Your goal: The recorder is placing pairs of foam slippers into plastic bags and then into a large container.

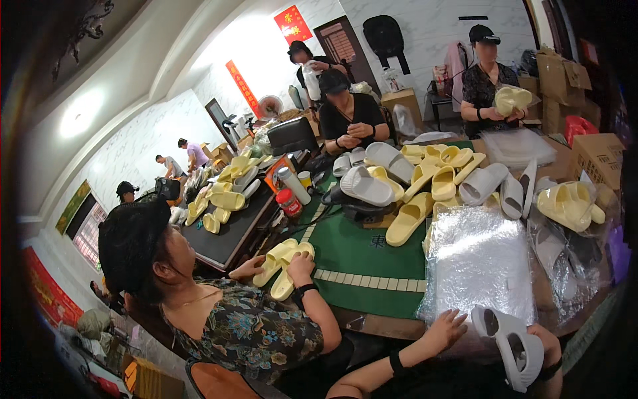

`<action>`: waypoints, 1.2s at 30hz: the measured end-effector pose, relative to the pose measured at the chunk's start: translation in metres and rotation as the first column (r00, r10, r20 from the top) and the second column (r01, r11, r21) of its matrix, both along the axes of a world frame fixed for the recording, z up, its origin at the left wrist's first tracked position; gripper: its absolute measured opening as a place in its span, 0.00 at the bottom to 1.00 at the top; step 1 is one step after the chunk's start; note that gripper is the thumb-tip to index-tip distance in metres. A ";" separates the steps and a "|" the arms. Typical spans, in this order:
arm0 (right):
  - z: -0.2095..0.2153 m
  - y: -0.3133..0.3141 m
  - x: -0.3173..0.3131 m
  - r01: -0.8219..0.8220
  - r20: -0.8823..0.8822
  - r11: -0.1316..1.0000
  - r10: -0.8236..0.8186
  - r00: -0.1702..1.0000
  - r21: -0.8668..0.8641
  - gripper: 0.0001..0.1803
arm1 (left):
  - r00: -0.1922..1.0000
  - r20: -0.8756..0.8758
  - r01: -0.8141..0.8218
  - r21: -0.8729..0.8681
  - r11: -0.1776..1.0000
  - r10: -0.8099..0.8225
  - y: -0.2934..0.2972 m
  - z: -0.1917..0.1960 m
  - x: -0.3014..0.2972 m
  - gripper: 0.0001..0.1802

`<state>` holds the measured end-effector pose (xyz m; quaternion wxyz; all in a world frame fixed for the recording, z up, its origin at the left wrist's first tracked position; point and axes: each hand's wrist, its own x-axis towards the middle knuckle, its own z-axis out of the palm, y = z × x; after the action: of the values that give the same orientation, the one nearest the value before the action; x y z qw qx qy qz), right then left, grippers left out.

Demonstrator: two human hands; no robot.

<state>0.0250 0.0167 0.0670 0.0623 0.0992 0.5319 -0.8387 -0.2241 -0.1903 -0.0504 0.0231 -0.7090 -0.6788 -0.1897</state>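
Note:
A pair of light grey slide sandals point(503, 327) is in my right hand point(547, 344), which wraps round them from the right at the table's near edge. My left hand point(444, 332) is held out with its fingers apart and nothing in it, just left of the sandals. In front of both hands lies a stack of clear plastic bags point(480, 266), shiny and wrinkled. Beyond the bags is a heap of pale yellow slides point(409, 219) and grey slides point(367, 186). Some bagged yellow slides point(567, 205) lie to the right.
Close on my left, a co-worker point(246, 319) holds yellow slides point(282, 263) over the green table mat point(372, 259). Two people sit across the table. A red-lidded jar point(288, 202), a flask point(294, 185) and a cardboard box point(596, 159) stand on it.

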 end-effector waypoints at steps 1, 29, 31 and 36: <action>0.002 -0.001 0.000 -0.003 0.000 1.000 0.003 1.000 -0.024 0.19 | 0.999 -0.021 -0.033 0.043 0.999 0.034 0.002 0.003 0.001 0.16; -0.024 -0.001 -0.012 -0.007 0.083 0.860 -0.041 0.996 0.510 0.17 | 0.779 0.626 -0.070 0.035 0.997 0.032 0.033 0.053 -0.020 0.21; -0.023 -0.001 -0.008 0.055 0.070 0.827 -0.114 0.991 0.559 0.17 | 0.737 0.618 -0.121 -0.280 0.952 0.275 0.031 0.092 -0.011 0.21; -0.028 -0.010 -0.020 0.320 -0.294 0.240 -0.141 0.945 0.916 0.24 | 0.726 0.687 0.003 0.026 1.000 -0.020 0.041 0.068 -0.005 0.23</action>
<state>0.0047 0.0068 0.0394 -0.1738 0.1304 0.9090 -0.3557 -0.2292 -0.1494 0.0172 -0.2224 -0.5923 -0.6326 -0.4466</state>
